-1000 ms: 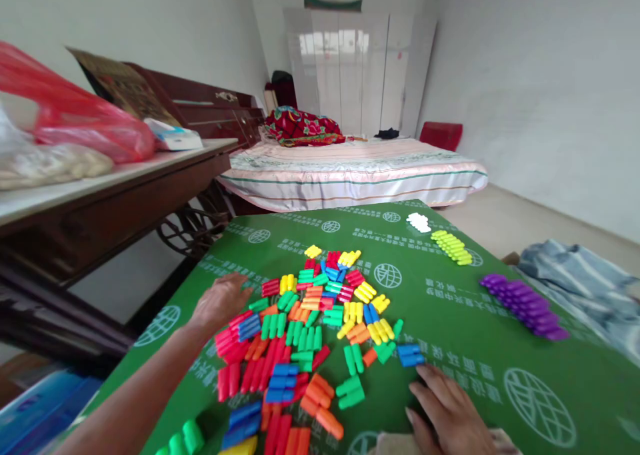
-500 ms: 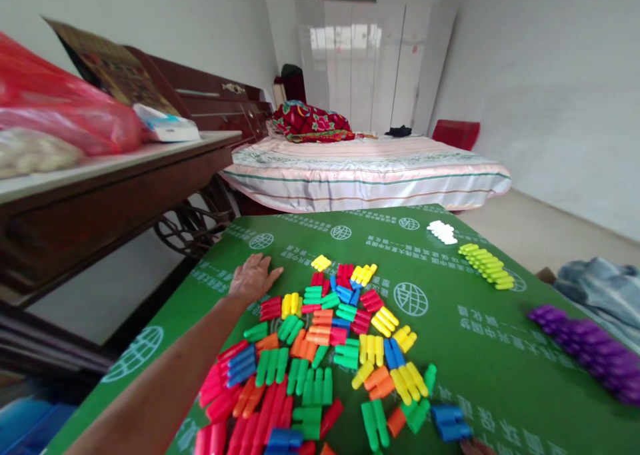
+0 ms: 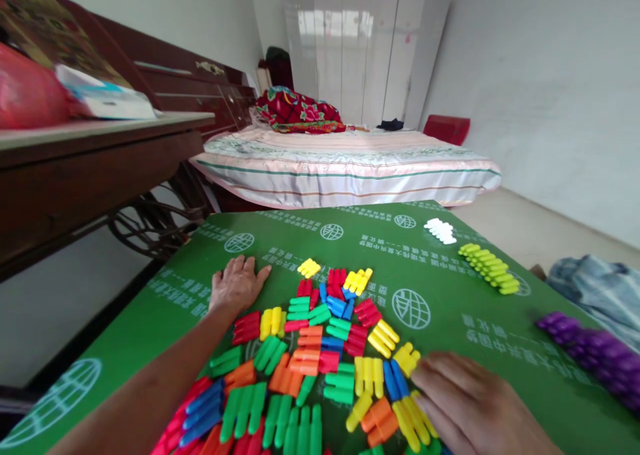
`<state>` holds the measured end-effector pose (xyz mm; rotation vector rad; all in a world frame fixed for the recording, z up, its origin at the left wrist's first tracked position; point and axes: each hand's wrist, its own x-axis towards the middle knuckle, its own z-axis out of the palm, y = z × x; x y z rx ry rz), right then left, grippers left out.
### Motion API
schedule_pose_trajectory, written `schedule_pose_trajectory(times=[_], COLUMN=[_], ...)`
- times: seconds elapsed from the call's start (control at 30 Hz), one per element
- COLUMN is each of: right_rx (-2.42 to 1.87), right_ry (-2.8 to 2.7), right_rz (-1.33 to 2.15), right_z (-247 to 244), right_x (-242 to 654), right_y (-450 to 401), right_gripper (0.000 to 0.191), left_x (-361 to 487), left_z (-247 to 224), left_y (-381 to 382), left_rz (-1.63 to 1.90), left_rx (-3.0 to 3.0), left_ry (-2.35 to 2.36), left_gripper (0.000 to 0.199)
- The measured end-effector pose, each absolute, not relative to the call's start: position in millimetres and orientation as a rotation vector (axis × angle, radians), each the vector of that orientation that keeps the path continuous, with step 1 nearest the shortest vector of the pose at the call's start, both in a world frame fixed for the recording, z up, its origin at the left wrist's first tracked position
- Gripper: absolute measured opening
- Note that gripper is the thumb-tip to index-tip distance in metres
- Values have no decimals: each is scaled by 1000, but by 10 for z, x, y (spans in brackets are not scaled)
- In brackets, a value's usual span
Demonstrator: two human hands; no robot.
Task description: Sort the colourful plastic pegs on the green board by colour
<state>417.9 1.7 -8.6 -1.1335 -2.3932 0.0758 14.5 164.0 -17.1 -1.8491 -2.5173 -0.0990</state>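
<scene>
My left hand (image 3: 236,286) lies flat on the green board (image 3: 185,322), fingers apart, holding nothing. It is left of a spread of bullet-shaped plastic building blocks, joined in small rows. Yellow blocks (image 3: 273,323) and red blocks (image 3: 247,328) are nearest to it. At lower right, my right hand (image 3: 465,402) has its fingers curled together and slightly blurred. Its fingertips are beside a yellow block (image 3: 406,358) and over the edge of another yellow block (image 3: 411,423). Anything within those fingers is hidden. Green blocks (image 3: 244,412), orange blocks (image 3: 379,422) and blue blocks (image 3: 396,379) lie between the hands.
White blocks (image 3: 441,230), lime-green blocks (image 3: 489,268) and purple blocks (image 3: 590,355) form separate groups along the board's right side. A bed (image 3: 350,168) stands beyond the far edge. A wooden table (image 3: 100,155) is on the left, and cloth (image 3: 595,288) lies at right.
My right hand has come up from the bottom edge to beside the yellow blocks. My left hand stays flat on the board. The view has shifted, bringing the blocks lower.
</scene>
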Motion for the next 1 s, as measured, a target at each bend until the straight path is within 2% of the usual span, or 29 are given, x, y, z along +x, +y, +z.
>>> schedule_pose_trajectory(times=[0.2, 0.37, 0.63, 1.0], right_rx=[-1047, -912, -886, -1459], right_ry=[-2480, -2583, -2609, -2115], right_rz=[204, 226, 265, 330], right_z=[101, 0, -28, -365], right_x=[3668, 3509, 3474, 4226], right_y=[1190, 1627, 1682, 2200], right_gripper=[39, 51, 34, 29], left_x=[167, 172, 164, 153], left_z=[-154, -152, -171, -174], left_y=[1611, 1594, 1607, 1626], left_rz=[-101, -84, -67, -88], left_rx=[-1827, -1813, -1803, -1804], left_ry=[-2489, -2490, -2488, -2492], left_gripper=[68, 68, 69, 69])
